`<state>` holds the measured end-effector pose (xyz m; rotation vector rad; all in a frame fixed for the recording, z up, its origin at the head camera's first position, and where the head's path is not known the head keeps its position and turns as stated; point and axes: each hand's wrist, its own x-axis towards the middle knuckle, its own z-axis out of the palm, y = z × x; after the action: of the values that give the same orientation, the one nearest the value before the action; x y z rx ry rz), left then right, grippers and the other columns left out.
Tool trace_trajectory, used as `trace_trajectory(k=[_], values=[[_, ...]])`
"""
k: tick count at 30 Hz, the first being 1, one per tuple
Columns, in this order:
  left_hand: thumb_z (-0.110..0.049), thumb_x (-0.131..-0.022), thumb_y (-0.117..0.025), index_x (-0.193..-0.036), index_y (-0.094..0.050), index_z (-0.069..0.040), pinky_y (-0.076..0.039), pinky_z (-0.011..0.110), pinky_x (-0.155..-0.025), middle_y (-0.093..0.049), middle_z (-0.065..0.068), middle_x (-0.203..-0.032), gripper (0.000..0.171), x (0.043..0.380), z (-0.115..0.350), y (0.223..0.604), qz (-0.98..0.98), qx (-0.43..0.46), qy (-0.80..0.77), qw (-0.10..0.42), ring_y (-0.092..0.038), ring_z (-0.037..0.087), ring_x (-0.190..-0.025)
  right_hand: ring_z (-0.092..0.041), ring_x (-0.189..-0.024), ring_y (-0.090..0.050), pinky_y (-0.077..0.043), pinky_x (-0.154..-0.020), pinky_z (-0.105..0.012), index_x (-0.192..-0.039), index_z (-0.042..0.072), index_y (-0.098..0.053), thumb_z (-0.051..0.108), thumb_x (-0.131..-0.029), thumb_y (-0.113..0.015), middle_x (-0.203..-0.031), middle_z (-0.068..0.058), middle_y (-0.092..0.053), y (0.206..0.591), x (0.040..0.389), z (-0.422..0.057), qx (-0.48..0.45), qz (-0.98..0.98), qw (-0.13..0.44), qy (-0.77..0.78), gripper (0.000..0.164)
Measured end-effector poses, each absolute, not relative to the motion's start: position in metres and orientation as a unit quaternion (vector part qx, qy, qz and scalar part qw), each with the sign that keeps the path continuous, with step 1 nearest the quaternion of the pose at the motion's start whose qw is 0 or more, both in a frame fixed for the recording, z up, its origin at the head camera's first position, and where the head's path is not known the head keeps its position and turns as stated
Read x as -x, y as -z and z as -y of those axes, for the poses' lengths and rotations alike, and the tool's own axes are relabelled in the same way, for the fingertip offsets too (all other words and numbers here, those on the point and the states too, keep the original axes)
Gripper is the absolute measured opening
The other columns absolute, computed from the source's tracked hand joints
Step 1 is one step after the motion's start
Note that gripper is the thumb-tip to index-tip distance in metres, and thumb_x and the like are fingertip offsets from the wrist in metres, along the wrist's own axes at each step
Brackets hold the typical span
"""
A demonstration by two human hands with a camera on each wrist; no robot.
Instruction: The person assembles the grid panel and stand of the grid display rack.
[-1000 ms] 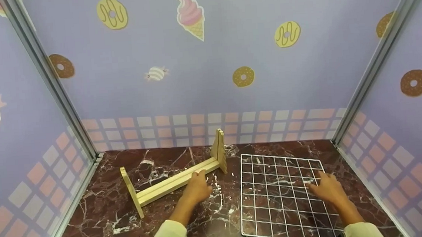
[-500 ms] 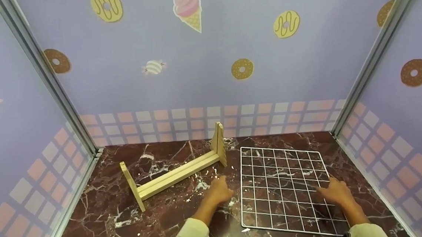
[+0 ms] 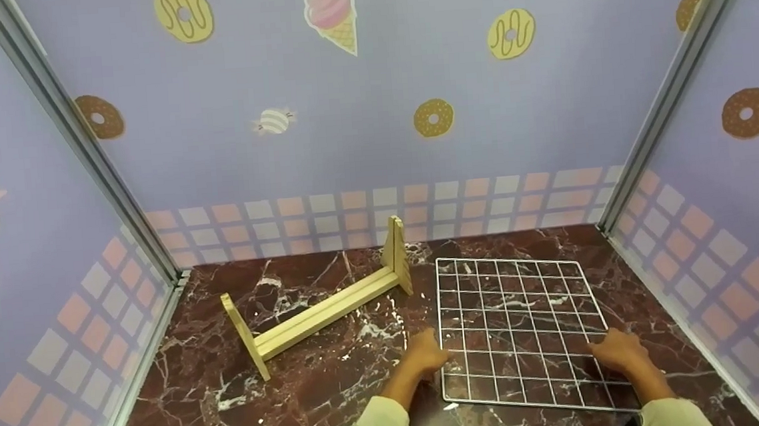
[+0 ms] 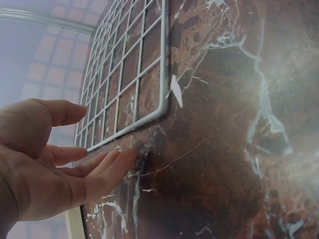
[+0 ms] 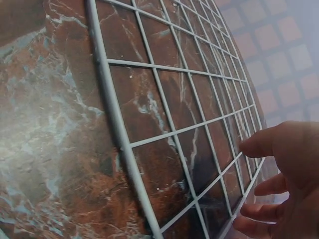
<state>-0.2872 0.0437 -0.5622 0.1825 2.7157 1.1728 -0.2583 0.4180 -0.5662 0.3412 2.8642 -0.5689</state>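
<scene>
Fingers (image 4: 70, 155) loosely apart, left hand (image 3: 426, 354), right hand (image 3: 621, 351), white wire grid (image 3: 510, 330) between them

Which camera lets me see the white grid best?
The head view. It looks down on the grid and shows nearly all of it at once. The left wrist view shows only a slanted part with one corner, cut off at the top. The right wrist view shows squares close up, cut off at top and bottom.

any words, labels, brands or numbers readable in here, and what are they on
None: no word, label, brand or number can be read on the wooden frame, the wire grid, the marbled surface or the walls, which show only pictures and coloured squares.
</scene>
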Motion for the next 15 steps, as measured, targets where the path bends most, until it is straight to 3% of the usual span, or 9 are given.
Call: trace_trajectory(k=[7,11,15], values=[[-0.014,-0.081,-0.078,-0.125,-0.061,0.012,-0.057,0.049,-0.096,-0.068,0.029,-0.119,0.054,0.2907,-0.0486,0.5673,-0.911,-0.058,-0.398,0.093,-0.066,0.040,-0.111,-0.070,-0.122,-0.039,-0.041,-0.097,-0.073,-0.119,-0.024,-0.053,0.034,-0.095,-0.054,-0.131,-0.048,-0.047,0.5664,0.2611,-0.4210,-0.122,-0.969,0.106,0.188,0.062],[-0.013,-0.080,-0.076,-0.117,-0.064,0.012,-0.058,0.046,-0.092,-0.071,0.027,-0.110,0.046,0.2927,-0.0506,0.5684,-0.908,-0.065,-0.404,0.091,-0.068,0.039,-0.104,-0.071,-0.124,-0.035,-0.038,-0.098,-0.073,-0.123,-0.026,-0.049,0.035,-0.095,-0.052,-0.134,-0.051,-0.041,0.5689,0.2620,-0.4223,-0.132,-0.966,0.116,0.190,0.067],[-0.012,-0.079,-0.073,-0.123,-0.063,0.013,-0.060,0.046,-0.089,-0.070,0.026,-0.114,0.052,0.2897,-0.0503,0.5685,-0.897,-0.049,-0.426,0.112,-0.067,0.037,-0.104,-0.071,-0.128,-0.031,-0.037,-0.101,-0.075,-0.128,-0.027,-0.044,0.035,-0.096,-0.050,-0.137,-0.050,-0.039,0.5753,0.2575,-0.4236,-0.141,-0.962,0.118,0.200,0.070]])
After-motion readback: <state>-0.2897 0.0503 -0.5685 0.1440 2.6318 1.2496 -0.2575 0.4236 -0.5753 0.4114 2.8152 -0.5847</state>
